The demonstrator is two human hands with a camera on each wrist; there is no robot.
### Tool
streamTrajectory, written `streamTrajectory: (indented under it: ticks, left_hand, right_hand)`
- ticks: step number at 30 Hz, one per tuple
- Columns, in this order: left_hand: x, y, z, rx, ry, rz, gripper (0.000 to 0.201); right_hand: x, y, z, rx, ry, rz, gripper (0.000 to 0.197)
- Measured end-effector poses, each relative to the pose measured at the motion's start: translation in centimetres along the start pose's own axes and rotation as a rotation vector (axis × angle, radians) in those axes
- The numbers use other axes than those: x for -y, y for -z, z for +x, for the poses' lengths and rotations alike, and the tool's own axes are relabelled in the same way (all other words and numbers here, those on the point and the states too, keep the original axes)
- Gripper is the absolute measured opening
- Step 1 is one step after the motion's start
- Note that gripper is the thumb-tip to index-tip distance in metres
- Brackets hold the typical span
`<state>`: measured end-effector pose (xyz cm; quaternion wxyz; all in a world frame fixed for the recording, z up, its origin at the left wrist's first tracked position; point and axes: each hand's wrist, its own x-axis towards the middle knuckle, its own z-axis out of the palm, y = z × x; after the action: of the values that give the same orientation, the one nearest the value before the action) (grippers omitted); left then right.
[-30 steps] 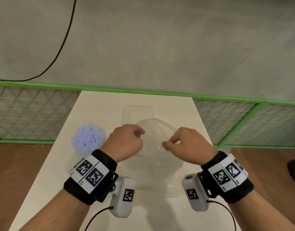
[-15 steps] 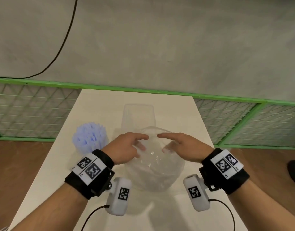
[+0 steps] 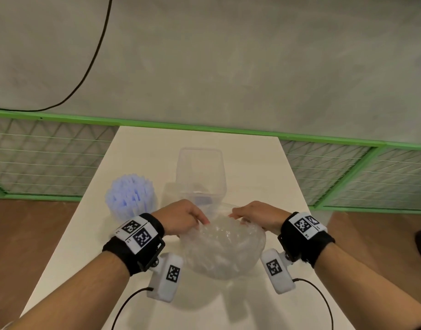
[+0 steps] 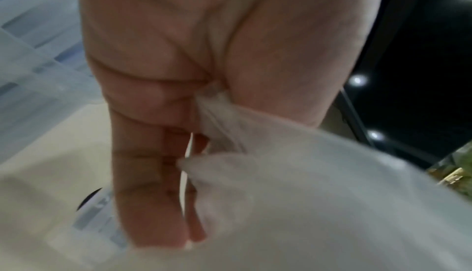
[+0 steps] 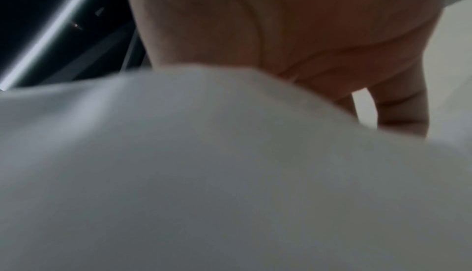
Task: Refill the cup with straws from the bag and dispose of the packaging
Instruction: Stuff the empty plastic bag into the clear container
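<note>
Head view: left hand (image 3: 181, 216) and right hand (image 3: 257, 215) clutch the crumpled bag (image 3: 223, 246), straw-filled cup (image 3: 131, 195) and clear bin (image 3: 201, 172) beyond.

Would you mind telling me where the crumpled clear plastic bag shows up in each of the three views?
Head: the plastic bag sits low in the centre, on the table between both hands.
Left wrist: it fills the lower right, a fold pinched by the left hand.
Right wrist: it fills the lower frame, under the right hand.
Shared landmark: the white table.
</note>
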<state>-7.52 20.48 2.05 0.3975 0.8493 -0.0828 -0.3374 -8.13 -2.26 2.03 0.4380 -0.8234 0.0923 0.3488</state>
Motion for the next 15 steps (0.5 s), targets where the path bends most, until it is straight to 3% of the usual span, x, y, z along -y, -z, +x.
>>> streamTrajectory:
  ticks: [2, 5, 7, 8, 10, 12, 15]
  left_hand:
    - [0.0, 0.1, 0.0, 0.062, 0.092, 0.046, 0.041]
    - [-0.1, 0.4, -0.2, 0.12, 0.165, 0.116, 0.047]
    - [0.2, 0.6, -0.4, 0.14, 0.146, 0.023, 0.048]
    - [0.5, 0.7, -0.5, 0.136, 0.105, -0.028, 0.05]
    - [1.1, 1.1, -0.6, 0.108, 0.001, -0.071, 0.049]
    - [1.8, 1.3, -0.7, 0.076, -0.071, -0.09, 0.038]
    - [2.5, 1.2, -1.1, 0.089, -0.122, -0.186, 0.036]
  right_hand:
    - [-0.3, 0.5, 0.1, -0.016, 0.063, -0.067, 0.022]
    - [-0.3, 1.5, -0.9, -0.258, 0.405, -0.191, 0.021]
    - [0.1, 2.2, -2.7, -0.281, 0.611, -0.081, 0.035]
    - [0.0, 2.6, -3.6, -0.203, 0.639, -0.073, 0.049]
    - [-0.7, 2.9, -4.7, -0.052, 0.591, -0.31, 0.068]
    - [-2.1, 3.2, -4.4, -0.038, 0.568, -0.549, 0.067]
    - [-3.3, 3.3, -3.5, -0.172, 0.62, -0.458, 0.046]
